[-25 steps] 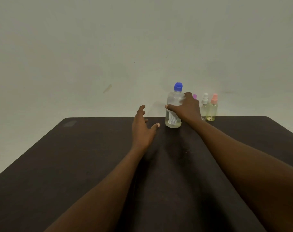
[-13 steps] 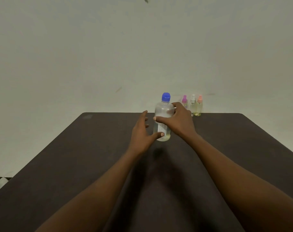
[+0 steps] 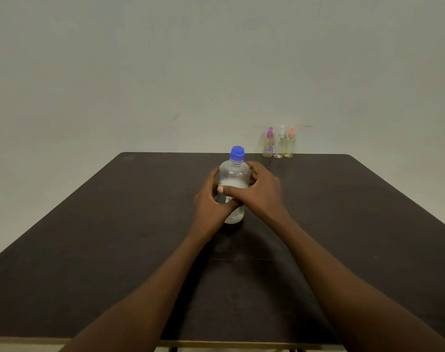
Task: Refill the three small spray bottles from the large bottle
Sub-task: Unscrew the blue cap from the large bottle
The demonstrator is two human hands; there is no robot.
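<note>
Head view: the right hand's fingers point(image 3: 255, 168) were seen curled round the far side of the large bottle point(image 3: 235, 175), and its thumb point(image 3: 227, 190) was laid across the near face, the pale nail pointing left. The left hand's fingers point(image 3: 214, 176) were wrapped round the bottle's left side, with its thumb point(image 3: 232, 205) pressed across the label just beneath the right thumb. The bottle was thus gripped from both sides, the left hand point(image 3: 210, 208) lower on the body and the right hand point(image 3: 260, 195) slightly higher. Both wrists were held low over the table point(image 3: 102, 237), and the two bare forearms were stretched forward from the bottom edge, converging on the bottle.

The large bottle was held upright near the middle of the dark table, its blue cap point(image 3: 237, 152) screwed on. The clear body looked fogged in its upper part, and a little liquid was visible at the bottom. Its base was at the table surface (whether it rested there or was just lifted could not be told).

Three small spray bottles were lined up at the far edge of the table, to the right and well apart from the hands: one with a purple top point(image 3: 268, 144), one with a white top point(image 3: 281, 146) and one with a pink top point(image 3: 290, 144), standing just beside one another. A plain pale wall point(image 3: 165, 72) was seen behind.
</note>
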